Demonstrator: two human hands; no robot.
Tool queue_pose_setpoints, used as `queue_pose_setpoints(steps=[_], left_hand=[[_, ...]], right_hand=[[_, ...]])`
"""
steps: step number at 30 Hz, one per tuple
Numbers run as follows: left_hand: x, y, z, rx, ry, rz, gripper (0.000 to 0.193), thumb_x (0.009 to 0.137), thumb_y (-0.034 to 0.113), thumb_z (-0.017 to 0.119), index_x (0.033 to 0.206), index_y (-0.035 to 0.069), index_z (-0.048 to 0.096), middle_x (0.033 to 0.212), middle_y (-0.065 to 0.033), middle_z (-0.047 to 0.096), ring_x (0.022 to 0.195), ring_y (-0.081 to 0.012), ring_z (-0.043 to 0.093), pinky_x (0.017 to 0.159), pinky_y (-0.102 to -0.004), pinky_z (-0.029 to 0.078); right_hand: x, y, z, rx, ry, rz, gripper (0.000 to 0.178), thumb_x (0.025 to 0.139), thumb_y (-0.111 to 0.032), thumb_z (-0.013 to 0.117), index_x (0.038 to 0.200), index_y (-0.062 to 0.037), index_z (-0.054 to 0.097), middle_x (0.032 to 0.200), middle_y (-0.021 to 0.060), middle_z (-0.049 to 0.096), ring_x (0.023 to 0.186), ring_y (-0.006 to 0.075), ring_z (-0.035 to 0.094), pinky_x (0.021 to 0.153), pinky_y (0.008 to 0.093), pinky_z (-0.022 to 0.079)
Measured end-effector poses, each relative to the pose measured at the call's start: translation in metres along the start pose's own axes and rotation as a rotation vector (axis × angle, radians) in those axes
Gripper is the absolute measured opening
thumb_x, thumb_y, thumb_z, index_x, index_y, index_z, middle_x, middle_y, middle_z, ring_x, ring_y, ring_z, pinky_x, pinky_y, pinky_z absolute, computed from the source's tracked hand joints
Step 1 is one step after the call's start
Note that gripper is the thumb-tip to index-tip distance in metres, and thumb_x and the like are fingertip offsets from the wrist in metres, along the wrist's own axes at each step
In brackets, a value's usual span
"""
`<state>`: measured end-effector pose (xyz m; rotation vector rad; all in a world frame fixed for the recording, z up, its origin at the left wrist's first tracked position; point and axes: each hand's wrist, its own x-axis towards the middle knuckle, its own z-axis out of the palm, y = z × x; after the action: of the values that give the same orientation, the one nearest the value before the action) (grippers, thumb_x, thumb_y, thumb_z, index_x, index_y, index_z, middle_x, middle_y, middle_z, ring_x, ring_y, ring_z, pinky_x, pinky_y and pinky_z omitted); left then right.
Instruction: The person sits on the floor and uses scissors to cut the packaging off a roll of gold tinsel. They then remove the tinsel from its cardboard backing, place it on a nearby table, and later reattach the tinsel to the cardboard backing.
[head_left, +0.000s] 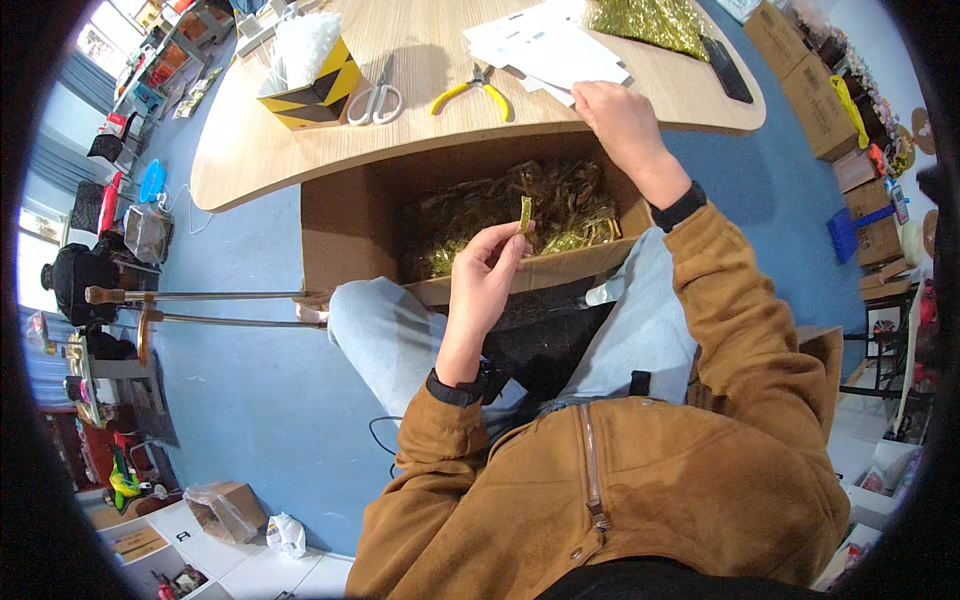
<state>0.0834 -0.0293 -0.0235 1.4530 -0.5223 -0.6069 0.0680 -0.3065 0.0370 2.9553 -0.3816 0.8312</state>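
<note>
Here, we see our left hand [484, 278] pinching a short, narrow, gold-green shiny strip [525, 214] between the thumb and fingertips. The strip sits above the near part of a brown cardboard box [335, 235], well apart from the table. Its long axis runs nearly upright in our view: the lower end is tucked into the pinch, and the free upper end points away from us, toward the table's near edge, leaning only slightly to the right.

Our right hand [622, 122] is at the near corner of a loose pile of flat white sheets [545, 48] on the pale wood-grain table [420, 38]. Its fingers are curled and drawn together, and we cannot tell whether they grip a sheet or merely rest there.

Below the table edge, the box holds crinkled gold tinsel [600, 228], partly under clear plastic. On the tabletop, we find yellow-handled pliers [500, 103], their grips splayed toward us, then white-handled scissors [375, 105] with blades pointing away, beside a black-and-yellow striped container [318, 98]. Right of the sheets lies a gold tinsel bundle [650, 20], a flat black bar [727, 70] just beside it.
</note>
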Motion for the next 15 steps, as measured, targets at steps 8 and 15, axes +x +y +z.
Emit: queue_pose_setpoints(steps=[8,15], left_hand=[[0.024,0.007,0.013,-0.190,-0.027,0.030,0.023,0.102,0.014,0.067,0.121,0.004,0.075,0.091,0.0007,0.071,0.076,-0.0041,0.057,0.068,-0.0203,0.047],[0.079,-0.003,0.061,-0.430,0.056,0.008,0.020,0.100,0.016,0.071,0.113,0.000,0.073,0.092,-0.0032,0.073,0.078,-0.0071,0.062,0.070,-0.0229,0.051]], right_hand=[[-0.057,0.006,-0.015,0.051,0.389,-0.156,0.017,0.084,-0.006,0.077,0.100,-0.0062,0.071,0.096,0.0065,0.074,0.096,0.0238,0.073,0.084,0.0347,0.059],[-0.098,-0.001,-0.014,0.070,0.392,-0.135,0.024,0.082,-0.006,0.079,0.106,-0.0070,0.074,0.110,0.0051,0.075,0.108,0.0226,0.071,0.098,0.0389,0.058]])
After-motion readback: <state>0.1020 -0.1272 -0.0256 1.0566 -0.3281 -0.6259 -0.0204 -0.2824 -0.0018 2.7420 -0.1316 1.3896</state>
